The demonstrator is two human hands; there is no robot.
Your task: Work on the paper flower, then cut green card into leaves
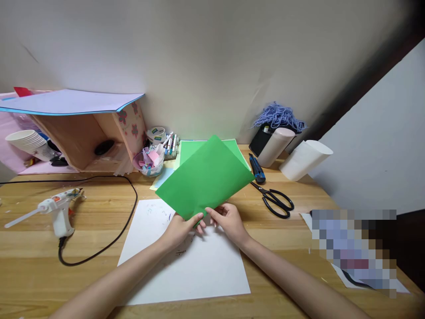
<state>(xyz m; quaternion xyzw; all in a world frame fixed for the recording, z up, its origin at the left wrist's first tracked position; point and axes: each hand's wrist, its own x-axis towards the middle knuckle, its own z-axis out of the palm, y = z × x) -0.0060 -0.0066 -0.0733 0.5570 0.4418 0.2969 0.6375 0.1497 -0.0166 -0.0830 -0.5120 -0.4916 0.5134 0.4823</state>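
A green sheet of paper (206, 177) is lifted and tilted above the wooden table. My left hand (181, 228) pinches its near corner from the left. My right hand (227, 220) pinches the same corner from the right, fingers curled round the edge. Both hands hover over a white sheet of paper (186, 266) lying flat on the table. More green and pale sheets (186, 150) lie behind the lifted one.
A white glue gun (56, 208) with a black cord (129, 212) lies at the left. Black scissors (275, 201) and a blue utility knife (257, 168) lie at the right, near white rolls (305, 159). A cardboard house (83, 133), paper cups (28, 141) and markers (171, 142) stand by the wall.
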